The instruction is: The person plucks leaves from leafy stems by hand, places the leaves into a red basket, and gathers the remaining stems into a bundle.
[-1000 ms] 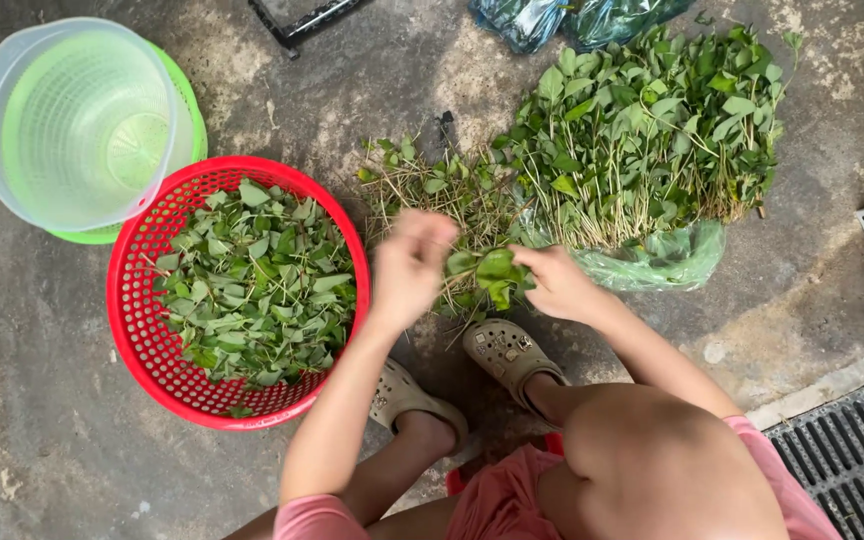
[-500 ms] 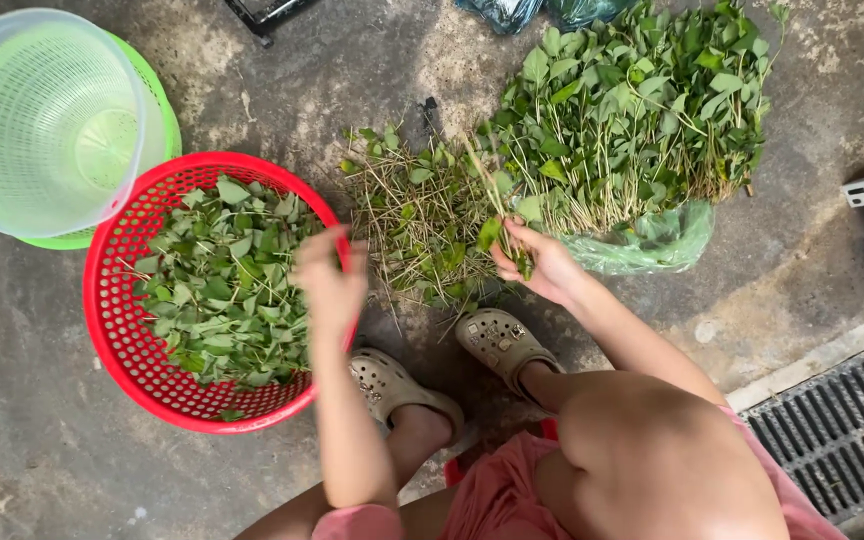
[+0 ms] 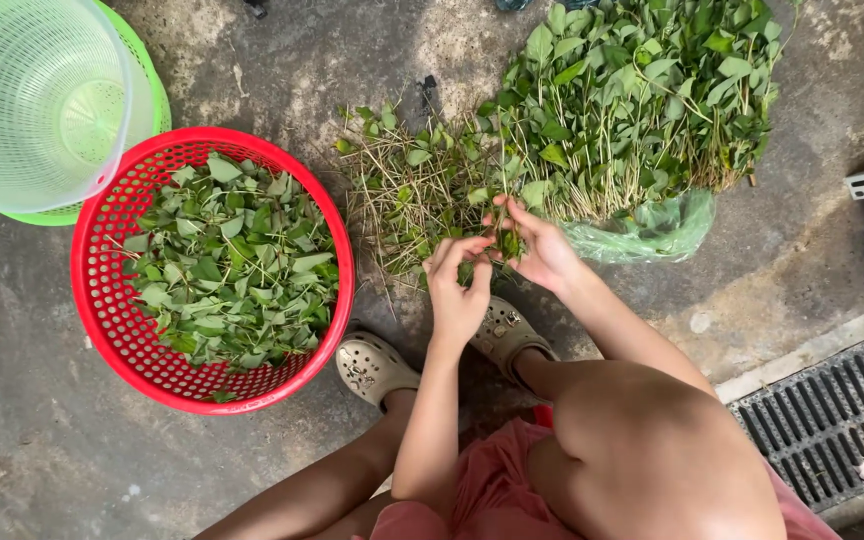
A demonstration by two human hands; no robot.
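Just right of the red basket (image 3: 102,300) (filled with picked leaves (image 3: 227,265)): left hand (image 3: 457,290) and right hand (image 3: 537,250), both pinched on one leafy stem (image 3: 497,240), apparently. Bare-stem pile (image 3: 402,195) beside the basket; unpicked greens (image 3: 642,100) further right; green colander (image 3: 37,100) above it.

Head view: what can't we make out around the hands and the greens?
- Sprig between left hand and right hand: fingers cover it.
- Leafy pile: top cut by frame edge.
- Plastic bag: mostly under the pile.
- Green basket: hidden by clear colander.
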